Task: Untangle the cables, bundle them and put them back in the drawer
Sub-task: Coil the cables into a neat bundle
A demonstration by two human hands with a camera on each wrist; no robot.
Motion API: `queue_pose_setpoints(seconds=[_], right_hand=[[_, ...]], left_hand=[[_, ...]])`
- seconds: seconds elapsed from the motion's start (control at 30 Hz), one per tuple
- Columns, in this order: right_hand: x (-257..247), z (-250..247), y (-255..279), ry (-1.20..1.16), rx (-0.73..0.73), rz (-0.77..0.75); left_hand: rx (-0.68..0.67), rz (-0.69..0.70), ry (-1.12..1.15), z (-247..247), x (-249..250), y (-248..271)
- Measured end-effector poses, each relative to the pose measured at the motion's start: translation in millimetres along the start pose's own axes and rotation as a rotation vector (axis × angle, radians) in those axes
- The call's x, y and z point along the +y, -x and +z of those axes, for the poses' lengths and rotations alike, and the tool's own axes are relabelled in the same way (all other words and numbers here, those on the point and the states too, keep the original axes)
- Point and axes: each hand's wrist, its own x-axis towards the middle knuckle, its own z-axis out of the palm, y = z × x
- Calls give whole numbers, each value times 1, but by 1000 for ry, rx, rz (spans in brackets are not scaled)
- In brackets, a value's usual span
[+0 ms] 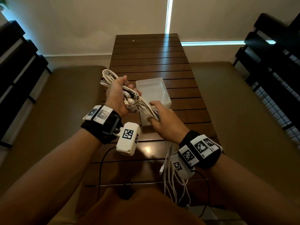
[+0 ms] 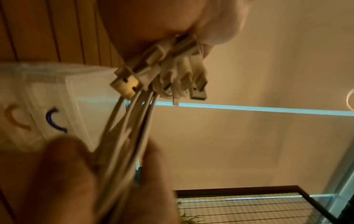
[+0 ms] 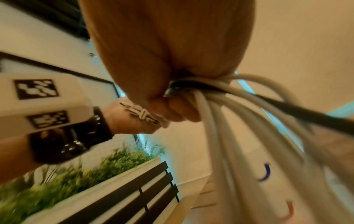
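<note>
My left hand [image 1: 119,93] grips a bunch of white cables [image 1: 109,78] above the table's left side, with looped ends sticking out past the thumb. Their USB plugs [image 2: 162,75] fan out below the palm. The strands [image 1: 148,108], one of them black, run down to my right hand [image 1: 159,118], which grips them in a fist [image 3: 172,91]. Loose white cable ends [image 1: 170,172] dangle below my right wrist over the table's front edge. A translucent white plastic drawer [image 1: 152,91] stands on the table just behind both hands.
The dark slatted wooden table [image 1: 151,54] stretches away from me. Brown padded benches [image 1: 61,103] flank it on both sides. Black slatted frames [image 1: 276,62] stand at the far left and right. A thin black wire [image 1: 100,168] hangs below my left wrist.
</note>
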Motion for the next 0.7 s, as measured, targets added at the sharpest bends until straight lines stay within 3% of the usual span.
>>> queue_pose_setpoints(seconds=[0.13, 0.2, 0.33, 0.47, 0.57, 0.7], right_hand=[[-9, -13, -6, 345, 4, -177], [-13, -21, -11, 380, 3, -278], [-16, -34, -22, 279, -67, -440], [-20, -38, -29, -37, -108, -421], [-17, -38, -33, -26, -161, -448], [-14, -41, -38, -4, -146, -456]], left_hand=[[158, 79, -264, -10, 2, -8], [173, 93, -425, -8, 5, -3], [66, 94, -716, -5, 10, 3], [7, 127, -891, -2, 17, 9], [-58, 10, -910, -7, 20, 9], [-214, -245, -815, -14, 20, 11]])
